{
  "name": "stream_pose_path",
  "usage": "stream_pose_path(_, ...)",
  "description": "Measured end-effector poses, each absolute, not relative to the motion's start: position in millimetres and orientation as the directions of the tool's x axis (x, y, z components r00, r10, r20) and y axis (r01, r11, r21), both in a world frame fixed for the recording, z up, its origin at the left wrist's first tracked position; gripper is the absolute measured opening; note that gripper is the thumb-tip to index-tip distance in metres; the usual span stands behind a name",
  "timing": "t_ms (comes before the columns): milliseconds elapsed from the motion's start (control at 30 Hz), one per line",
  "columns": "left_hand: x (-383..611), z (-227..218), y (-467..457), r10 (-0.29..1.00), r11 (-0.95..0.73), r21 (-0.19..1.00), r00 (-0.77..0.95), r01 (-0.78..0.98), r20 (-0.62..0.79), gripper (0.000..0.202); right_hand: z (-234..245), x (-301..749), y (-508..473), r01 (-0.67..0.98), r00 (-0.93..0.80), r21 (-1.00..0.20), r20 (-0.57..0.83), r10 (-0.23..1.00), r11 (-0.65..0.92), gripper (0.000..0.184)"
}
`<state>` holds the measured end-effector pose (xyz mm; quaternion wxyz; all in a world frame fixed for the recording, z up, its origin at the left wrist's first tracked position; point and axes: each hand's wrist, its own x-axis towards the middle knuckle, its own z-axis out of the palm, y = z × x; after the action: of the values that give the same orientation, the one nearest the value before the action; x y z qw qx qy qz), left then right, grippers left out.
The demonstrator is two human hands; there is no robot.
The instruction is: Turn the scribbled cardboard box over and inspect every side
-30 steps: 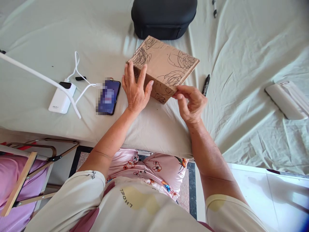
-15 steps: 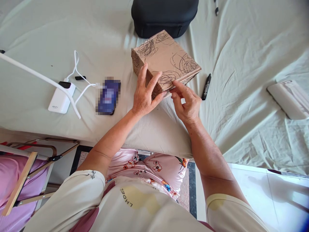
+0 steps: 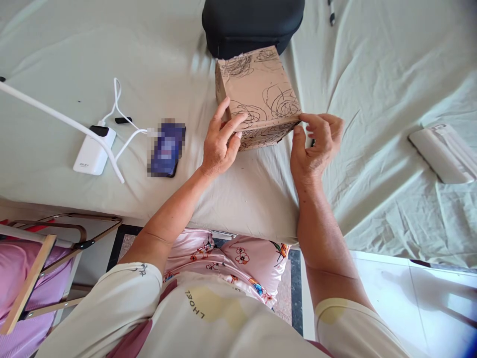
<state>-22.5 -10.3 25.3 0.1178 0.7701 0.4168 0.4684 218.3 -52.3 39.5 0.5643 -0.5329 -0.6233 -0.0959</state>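
Note:
A brown cardboard box [image 3: 257, 92] with black scribbled circles on its top and sides rests on the cloth in front of me. My left hand [image 3: 220, 141] holds its near left corner, the spread fingers over the top edge and the thumb against the front side. At the near right corner, my right hand [image 3: 316, 144] grips the box between thumb and index finger, the other fingers curled. Most of the black marker [image 3: 312, 142] is hidden behind my right hand. The underside of the box is out of sight.
Behind the box stands a black case [image 3: 253, 27], touching or almost touching it. To the left lie a phone [image 3: 167, 149], a white power bank [image 3: 91, 156] with a cable, and a white rod [image 3: 55, 112]. A white object [image 3: 445, 151] lies far right on the pale cloth [image 3: 376, 149].
The box has turned, so its front side faces me more squarely. My right hand has moved right with the box's corner, now covering most of the marker. My left hand has barely shifted.

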Motion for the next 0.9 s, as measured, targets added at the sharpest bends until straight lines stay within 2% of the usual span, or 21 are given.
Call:
stream_pose_path(100, -24.6, 25.4, -9.9, 0.743, -0.618, 0.557, 0.18, 0.555, 0.645, 0.07, 39.4, 215.5, -52.7, 0.7, 0.182, -0.535, 0.774, 0.606, 0.473, 0.03)
stream_pose_path(233, -29.5, 23.8, -7.0, 0.793, -0.536, 0.63, 0.079, 0.563, 0.604, 0.072, 36.1, 210.3, -53.6, 0.59, 0.141, -0.613, 0.719, 0.681, 0.525, 0.032)
stream_pose_path(367, -32.8, 19.8, -2.1, 0.826, -0.474, 0.653, 0.042, 0.591, 0.562, 0.074, 40.1, 197.6, -61.9, 0.546, 0.021, -0.594, 0.715, 0.699, 0.591, 0.035)
stream_pose_path(567, -20.7, 24.7, -12.5, 0.786, -0.548, 0.55, 0.162, 0.631, 0.597, 0.076, 43.0, 174.3, -76.0, 0.465, -0.221, -0.492, 0.74, 0.635, 0.736, 0.031)
stream_pose_path(733, -16.1, 34.9, -21.5, 0.769, -0.577, 0.526, 0.2, 0.625, 0.606, 0.078, 36.4, 179.6, -71.2, 0.53, -0.095, -0.597, 0.664, 0.741, 0.603, 0.037)
stream_pose_path(900, -19.3, 42.7, -21.6, 0.786, -0.58, 0.584, 0.2, 0.568, 0.585, 0.076, 36.3, 191.4, -63.5, 0.562, -0.063, -0.584, 0.675, 0.735, 0.585, 0.042)
